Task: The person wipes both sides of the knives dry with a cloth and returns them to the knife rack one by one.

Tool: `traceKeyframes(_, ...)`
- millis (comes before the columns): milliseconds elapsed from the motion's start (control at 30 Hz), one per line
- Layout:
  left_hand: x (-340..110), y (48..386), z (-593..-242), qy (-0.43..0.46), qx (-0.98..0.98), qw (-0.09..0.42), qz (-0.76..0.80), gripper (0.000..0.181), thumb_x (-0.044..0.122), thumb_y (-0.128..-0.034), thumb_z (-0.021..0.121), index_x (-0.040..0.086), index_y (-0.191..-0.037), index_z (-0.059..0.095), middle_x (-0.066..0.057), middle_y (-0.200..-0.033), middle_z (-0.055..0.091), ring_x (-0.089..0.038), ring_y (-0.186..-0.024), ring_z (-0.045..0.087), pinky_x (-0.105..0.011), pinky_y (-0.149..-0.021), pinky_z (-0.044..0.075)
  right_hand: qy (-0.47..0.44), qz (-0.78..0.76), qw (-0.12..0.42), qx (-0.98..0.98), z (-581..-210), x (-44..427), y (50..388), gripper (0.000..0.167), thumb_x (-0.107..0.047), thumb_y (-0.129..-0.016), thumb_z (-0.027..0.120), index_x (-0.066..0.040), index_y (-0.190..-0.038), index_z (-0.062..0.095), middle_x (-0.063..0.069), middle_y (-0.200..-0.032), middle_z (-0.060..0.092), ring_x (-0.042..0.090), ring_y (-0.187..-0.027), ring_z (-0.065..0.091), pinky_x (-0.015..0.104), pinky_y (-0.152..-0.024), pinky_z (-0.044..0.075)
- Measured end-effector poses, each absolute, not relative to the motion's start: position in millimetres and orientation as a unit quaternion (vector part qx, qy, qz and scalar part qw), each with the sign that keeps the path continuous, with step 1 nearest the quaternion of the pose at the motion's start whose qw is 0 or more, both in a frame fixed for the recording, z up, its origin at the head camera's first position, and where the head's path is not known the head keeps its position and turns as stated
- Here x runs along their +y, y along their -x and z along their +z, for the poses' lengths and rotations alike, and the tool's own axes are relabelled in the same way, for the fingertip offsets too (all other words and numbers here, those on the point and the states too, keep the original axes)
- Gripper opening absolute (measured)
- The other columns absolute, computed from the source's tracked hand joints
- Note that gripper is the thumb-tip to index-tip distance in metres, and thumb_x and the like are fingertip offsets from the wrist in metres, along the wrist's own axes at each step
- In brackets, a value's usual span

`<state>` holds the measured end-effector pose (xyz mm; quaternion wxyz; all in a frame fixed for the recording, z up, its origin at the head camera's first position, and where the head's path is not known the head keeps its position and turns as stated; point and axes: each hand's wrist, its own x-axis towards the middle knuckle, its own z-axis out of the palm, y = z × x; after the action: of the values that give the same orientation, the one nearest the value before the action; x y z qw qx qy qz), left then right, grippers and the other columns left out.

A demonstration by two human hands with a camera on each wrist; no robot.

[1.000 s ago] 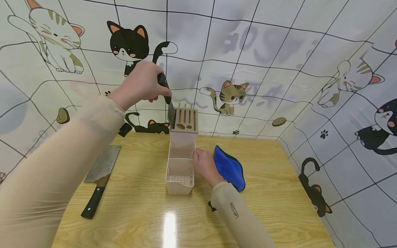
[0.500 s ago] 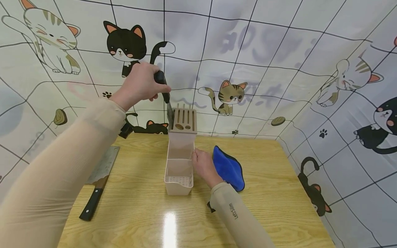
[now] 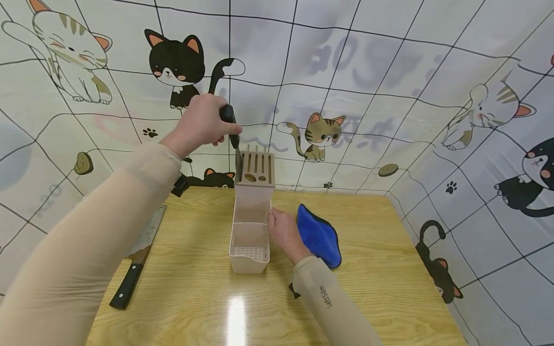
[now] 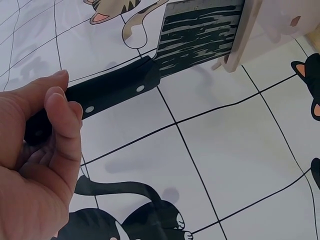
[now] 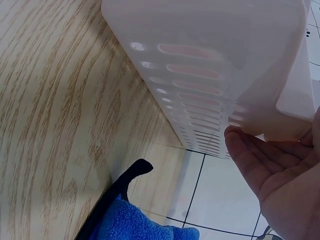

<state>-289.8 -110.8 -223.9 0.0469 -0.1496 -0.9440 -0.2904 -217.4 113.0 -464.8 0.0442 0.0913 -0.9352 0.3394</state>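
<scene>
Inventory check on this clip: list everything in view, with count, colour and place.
table: 1, light wood grain, beneath everything
knife holder: 1, pale beige with tan slotted top, standing mid-table
kitchen knife: 1, black handle, dark streaked blade, at the left of the slotted top
cleaver: 1, grey blade, black handle, lying on the left
cloth: 1, blue with black edging, right of the knife holder
wall covering: at least 1, white with black grid, behind and right
cartoon cats: several, black, white or tabby, printed on the wall covering
sleeves: 2, beige, on both arms
left hand: 1, gripping the kitchen knife
right hand: 1, holding the knife holder's right side
</scene>
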Motion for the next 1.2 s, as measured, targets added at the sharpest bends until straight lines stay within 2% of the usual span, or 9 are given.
traceKeyframes(267, -108, 296, -236, 0.147, -0.938, 0.051, -0.311, 0.027, 0.025, -0.0920, 0.078, 0.003, -0.090, 0.062, -0.006, -0.064, 0.065, -0.020, -0.052, 0.065, -0.031, -0.062, 0.047, -0.110, 0.336, 0.081, -0.932, -468, 114, 216, 0.041, -0.014, -0.109, 0.045, -0.011, -0.068, 0.044, -0.001, -0.058, 0.037, 0.013, -0.052, 0.034, 0.025, -0.052, 0.030)
traceKeyframes(700, -105, 302, -263, 0.148, -0.924, 0.067, -0.345, 0.023, 0.021, -0.0916, 0.079, 0.003, -0.089, 0.064, -0.008, -0.068, 0.068, -0.017, -0.053, 0.064, -0.027, -0.053, 0.047, -0.109, 0.345, 0.078, -0.929, -471, 112, 216, 0.041, -0.015, -0.109, 0.045, -0.011, -0.068, 0.045, -0.002, -0.057, 0.037, 0.012, -0.051, 0.035, 0.023, -0.050, 0.029)
traceKeyframes(1033, -101, 309, -275, 0.149, -0.917, 0.072, -0.364, 0.021, 0.019, -0.0914, 0.079, 0.003, -0.092, 0.065, -0.013, -0.077, 0.070, -0.017, -0.052, 0.065, -0.026, -0.052, 0.050, -0.113, 0.348, 0.096, -0.926, -472, 112, 217, 0.042, -0.014, -0.109, 0.043, -0.014, -0.068, 0.044, -0.003, -0.059, 0.037, 0.012, -0.052, 0.035, 0.025, -0.051, 0.030)
traceKeyframes(1200, -98, 311, -279, 0.146, -0.919, 0.067, -0.361, 0.022, 0.020, -0.0916, 0.079, 0.004, -0.090, 0.064, -0.011, -0.074, 0.068, -0.017, -0.051, 0.064, -0.027, -0.053, 0.051, -0.114, 0.352, 0.099, -0.924, -471, 113, 216, 0.043, -0.013, -0.109, 0.043, -0.014, -0.067, 0.042, -0.003, -0.058, 0.036, 0.012, -0.051, 0.034, 0.025, -0.051, 0.029)
